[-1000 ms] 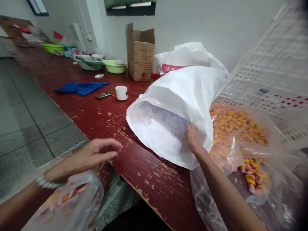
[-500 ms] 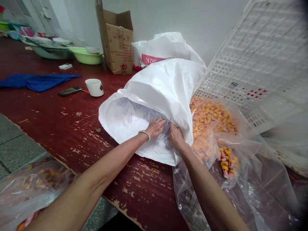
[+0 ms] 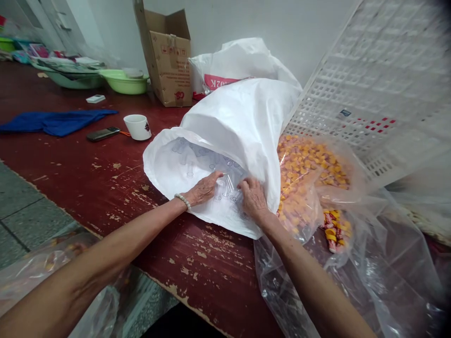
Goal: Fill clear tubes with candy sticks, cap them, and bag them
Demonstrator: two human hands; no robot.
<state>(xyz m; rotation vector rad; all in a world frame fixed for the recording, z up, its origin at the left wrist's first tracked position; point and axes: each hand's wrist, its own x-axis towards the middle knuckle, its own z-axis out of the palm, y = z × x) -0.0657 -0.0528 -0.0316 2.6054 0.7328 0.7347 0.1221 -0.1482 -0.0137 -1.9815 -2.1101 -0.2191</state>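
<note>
A large white sack lies on the red table with its mouth facing me. Clear tube-like pieces with round rims rest inside the mouth, several of them between my hands. My left hand, with a beaded bracelet at the wrist, is over the sack's lower lining, fingers stretched toward the clear pieces and nothing held. At the right side of the opening, my right hand has its fingers curled beside the pieces; whether it grips one is hidden.
Right of the sack are a plastic bag of orange-capped pieces and a tilted white crate. To the left, a white cup, a phone and blue cloth lie on the worn table. A cardboard box stands behind.
My left hand has drawn back to the left, away from my right hand, and the gap between them is wider. More clear pieces now show between them. The view has shifted slightly.
</note>
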